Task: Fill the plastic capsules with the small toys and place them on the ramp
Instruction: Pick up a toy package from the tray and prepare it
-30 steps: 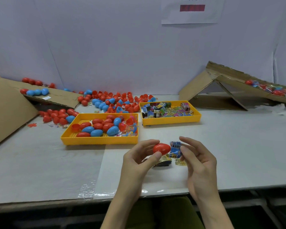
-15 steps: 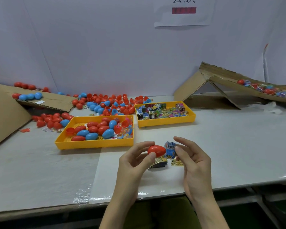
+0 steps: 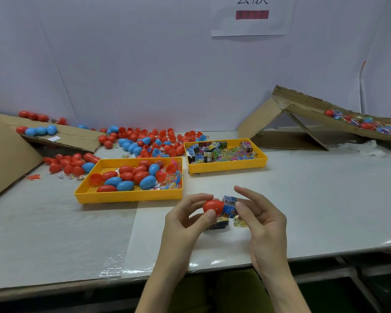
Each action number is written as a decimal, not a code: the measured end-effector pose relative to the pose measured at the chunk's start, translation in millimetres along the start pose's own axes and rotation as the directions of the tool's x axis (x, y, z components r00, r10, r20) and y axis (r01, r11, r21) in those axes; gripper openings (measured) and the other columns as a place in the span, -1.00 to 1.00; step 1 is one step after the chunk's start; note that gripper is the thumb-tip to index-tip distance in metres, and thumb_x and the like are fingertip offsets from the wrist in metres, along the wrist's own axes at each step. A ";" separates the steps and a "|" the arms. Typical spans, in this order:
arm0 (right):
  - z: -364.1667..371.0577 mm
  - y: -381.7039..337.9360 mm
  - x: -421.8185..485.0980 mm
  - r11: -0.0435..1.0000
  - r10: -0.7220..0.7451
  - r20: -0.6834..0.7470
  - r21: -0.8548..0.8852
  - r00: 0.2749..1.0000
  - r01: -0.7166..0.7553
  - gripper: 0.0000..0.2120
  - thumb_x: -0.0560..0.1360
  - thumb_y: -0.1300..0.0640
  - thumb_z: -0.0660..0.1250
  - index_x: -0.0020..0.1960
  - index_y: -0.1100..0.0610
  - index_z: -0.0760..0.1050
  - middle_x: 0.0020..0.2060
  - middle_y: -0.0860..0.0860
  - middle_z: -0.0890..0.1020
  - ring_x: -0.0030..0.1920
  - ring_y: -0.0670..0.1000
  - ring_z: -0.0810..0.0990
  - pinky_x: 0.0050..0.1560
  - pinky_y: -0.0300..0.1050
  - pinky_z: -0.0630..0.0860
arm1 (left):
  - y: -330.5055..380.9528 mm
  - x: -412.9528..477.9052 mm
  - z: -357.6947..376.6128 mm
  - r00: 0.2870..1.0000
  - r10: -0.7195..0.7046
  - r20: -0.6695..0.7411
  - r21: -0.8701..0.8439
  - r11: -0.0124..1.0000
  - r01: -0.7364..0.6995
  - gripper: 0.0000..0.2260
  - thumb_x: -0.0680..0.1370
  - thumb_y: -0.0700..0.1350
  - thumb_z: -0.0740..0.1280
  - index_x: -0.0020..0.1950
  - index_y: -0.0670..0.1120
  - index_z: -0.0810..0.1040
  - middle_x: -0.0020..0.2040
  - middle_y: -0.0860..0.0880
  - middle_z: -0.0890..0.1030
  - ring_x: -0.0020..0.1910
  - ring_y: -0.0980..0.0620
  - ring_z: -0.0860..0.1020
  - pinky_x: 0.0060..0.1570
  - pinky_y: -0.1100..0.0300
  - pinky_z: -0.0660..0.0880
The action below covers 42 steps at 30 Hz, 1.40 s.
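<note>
The left hand (image 3: 185, 220) pinches the red capsule (image 3: 212, 206), its long axis lying left-right, its right end meeting the blue toy packet (image 3: 229, 208), which the right hand (image 3: 264, 220) pinches.

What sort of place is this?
Likely a small toy-packing workbench: a yellow capsule tray, a yellow tray of toy packets, loose capsules heaped by the wall, and a cardboard ramp.

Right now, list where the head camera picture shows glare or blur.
Head view: glare on the clear tape by the white table's front edge; the toys on the brown cardboard ramp at far right are blurred; the red plastic capsule in the left hand is sharp.
</note>
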State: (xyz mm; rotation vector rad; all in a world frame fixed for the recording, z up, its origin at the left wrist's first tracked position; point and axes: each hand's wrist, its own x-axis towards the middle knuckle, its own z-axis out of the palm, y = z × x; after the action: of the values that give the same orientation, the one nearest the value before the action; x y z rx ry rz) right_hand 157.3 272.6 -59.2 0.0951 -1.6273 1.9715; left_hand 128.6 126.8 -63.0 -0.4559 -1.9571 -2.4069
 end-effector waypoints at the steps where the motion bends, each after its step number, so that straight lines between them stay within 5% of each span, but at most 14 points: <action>1: 0.3 0.2 -0.5 1.000 -0.005 -0.005 -0.012 1.000 0.005 -0.75 0.50 0.16 0.42 0.08 -0.14 0.68 -0.09 0.01 0.73 0.01 0.01 0.70 -0.11 -0.26 0.61 | 0.0 0.3 0.1 1.000 -0.008 0.007 -0.001 1.000 0.008 -0.67 0.36 0.11 0.52 0.09 0.09 0.68 0.06 -0.02 0.70 0.08 -0.06 0.68 0.00 0.12 0.63; 8: 3.7 2.3 -5.4 0.991 -0.072 -0.067 -0.117 0.995 0.064 -0.74 0.41 0.09 0.45 0.07 -0.15 0.66 -0.14 -0.07 0.75 -0.09 -0.03 0.73 -0.18 -0.29 0.62 | 0.0 0.3 -0.7 0.999 -0.021 0.032 0.008 1.000 0.021 -0.79 0.44 -0.04 0.49 0.07 0.11 0.67 0.03 -0.01 0.71 0.05 -0.02 0.68 -0.04 0.18 0.62; 20: 4.2 4.7 -7.5 0.986 -0.099 -0.106 -0.143 0.989 0.083 -0.77 0.37 0.15 0.53 -0.04 -0.12 0.65 -0.23 -0.08 0.74 -0.20 -0.05 0.73 -0.22 -0.32 0.60 | -1.6 0.4 -2.1 0.999 -0.003 0.032 0.006 1.000 0.003 -0.73 0.37 0.03 0.53 0.05 0.09 0.65 0.03 -0.02 0.69 0.06 -0.03 0.67 0.01 0.13 0.62; 27: 2.6 2.1 -5.8 0.988 -0.094 -0.038 -0.128 0.995 0.089 -0.81 0.39 -0.02 0.50 0.00 -0.16 0.68 -0.13 -0.11 0.73 -0.05 -0.07 0.71 -0.16 -0.32 0.59 | -0.8 0.0 -3.1 1.000 -0.013 0.015 -0.044 0.999 0.014 -0.69 0.33 0.04 0.54 0.05 0.05 0.66 0.04 -0.06 0.70 0.07 -0.08 0.67 0.02 0.10 0.63; 33: 0.9 5.5 -4.0 0.988 -0.081 -0.114 -0.137 0.990 0.065 -0.89 0.44 0.01 0.44 -0.05 -0.11 0.68 -0.12 -0.08 0.72 -0.03 -0.06 0.68 -0.12 -0.29 0.58 | -1.9 0.5 -4.6 0.999 -0.008 0.031 -0.082 0.997 0.011 -0.68 0.33 0.00 0.55 0.05 0.03 0.65 0.09 -0.07 0.69 0.13 -0.11 0.66 -0.02 0.13 0.61; 42: -0.3 4.5 -0.9 0.983 -0.037 0.056 -0.179 0.998 0.046 -0.93 0.46 0.03 0.45 -0.08 -0.01 0.68 -0.12 -0.06 0.70 -0.01 -0.03 0.67 -0.10 -0.29 0.57 | -0.4 -0.7 -4.4 0.999 0.022 0.031 -0.065 0.998 -0.020 -0.69 0.36 0.00 0.54 0.08 0.04 0.67 0.11 -0.06 0.69 0.13 -0.05 0.66 -0.01 0.14 0.61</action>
State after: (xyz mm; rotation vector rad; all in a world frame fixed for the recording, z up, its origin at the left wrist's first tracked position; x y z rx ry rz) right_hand 156.1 272.1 -63.6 0.1109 -1.8152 1.7954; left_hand 128.2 122.5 -64.4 -0.5162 -1.8812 -2.4716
